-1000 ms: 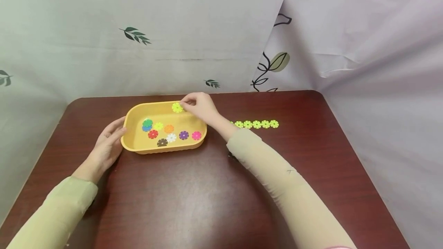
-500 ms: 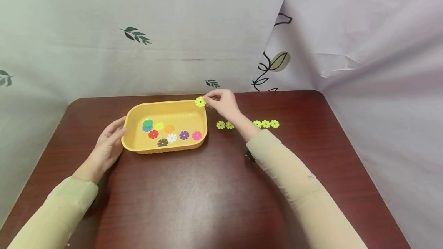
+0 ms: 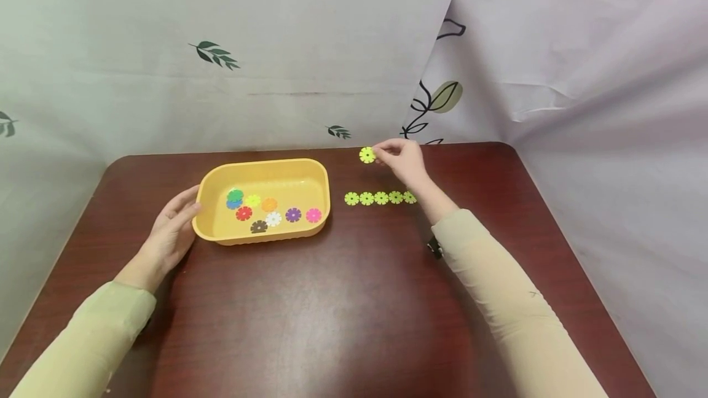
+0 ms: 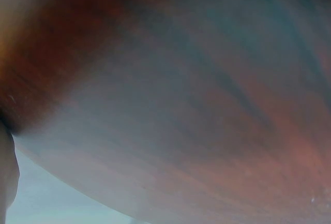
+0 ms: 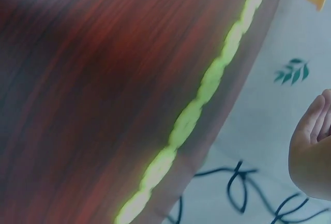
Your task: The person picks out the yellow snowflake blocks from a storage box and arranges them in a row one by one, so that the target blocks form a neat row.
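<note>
My right hand [image 3: 406, 161] pinches a yellow-green notched plastic disc, a snowflake building piece [image 3: 367, 155], above the table's far edge. Below it a straight row of matching yellow-green discs [image 3: 381, 198] runs along the table; its right end is hidden behind my wrist. In the right wrist view the linked row [image 5: 209, 81] crosses diagonally, and part of my right hand [image 5: 310, 151] shows at the edge. My left hand [image 3: 173, 229] holds the left end of a yellow plastic tray [image 3: 260, 240], thumb at the rim. Several discs of different colours, including a red one [image 3: 244, 214], lie inside.
The dark red-brown table [image 3: 310, 318] has rounded far corners. Pale cloth with leaf prints [image 3: 332, 48] hangs behind it and at both sides. The left wrist view is mostly blurred table surface [image 4: 170, 105].
My right hand has carried the yellow-green disc from over the tray to the right, past its rim, above the row. More of the row's left part shows. My left hand stays at the tray.
</note>
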The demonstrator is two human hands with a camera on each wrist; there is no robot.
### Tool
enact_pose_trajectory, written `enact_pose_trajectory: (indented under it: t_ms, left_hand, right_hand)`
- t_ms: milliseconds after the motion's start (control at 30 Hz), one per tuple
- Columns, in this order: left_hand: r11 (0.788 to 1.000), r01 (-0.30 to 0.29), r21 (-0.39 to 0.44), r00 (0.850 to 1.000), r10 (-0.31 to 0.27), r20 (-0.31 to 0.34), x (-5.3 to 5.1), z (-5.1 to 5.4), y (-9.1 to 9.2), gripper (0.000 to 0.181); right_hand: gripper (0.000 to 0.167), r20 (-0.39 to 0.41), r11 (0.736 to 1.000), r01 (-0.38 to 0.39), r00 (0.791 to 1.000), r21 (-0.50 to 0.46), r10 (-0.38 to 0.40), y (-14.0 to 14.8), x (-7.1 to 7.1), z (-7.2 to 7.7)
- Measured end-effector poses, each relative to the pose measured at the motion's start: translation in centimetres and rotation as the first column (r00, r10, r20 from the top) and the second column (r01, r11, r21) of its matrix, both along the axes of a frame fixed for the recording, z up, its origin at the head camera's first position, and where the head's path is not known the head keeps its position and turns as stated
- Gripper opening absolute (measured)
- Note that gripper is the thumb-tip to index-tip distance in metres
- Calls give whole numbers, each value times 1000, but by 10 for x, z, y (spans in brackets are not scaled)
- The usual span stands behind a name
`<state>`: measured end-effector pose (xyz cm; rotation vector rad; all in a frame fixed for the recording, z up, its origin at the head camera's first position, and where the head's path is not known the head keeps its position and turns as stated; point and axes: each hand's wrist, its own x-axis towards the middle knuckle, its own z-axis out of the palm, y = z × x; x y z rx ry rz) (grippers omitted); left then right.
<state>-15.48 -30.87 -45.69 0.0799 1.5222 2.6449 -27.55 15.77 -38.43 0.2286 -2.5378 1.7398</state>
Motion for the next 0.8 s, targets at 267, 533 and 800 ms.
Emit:
enact_pose_trajectory:
  t_ms: [267,533,800]
  left_hand:
    - [1000,-5,-4,1000,5,2,0,0,2,39]
    - [1000,7,2,1000,-7,-4,-2,2,1,40]
    - [1000,-7,-2,1000,7,5,0,3,4,38]
  right_hand:
    - [25,36,996,77,997,-39,-76,50,-1,-5]
    - [31,81,991,130,989,-35,-127,98,7,-7]
    - [36,119,987,156,980,49,-161,143,13,-16]
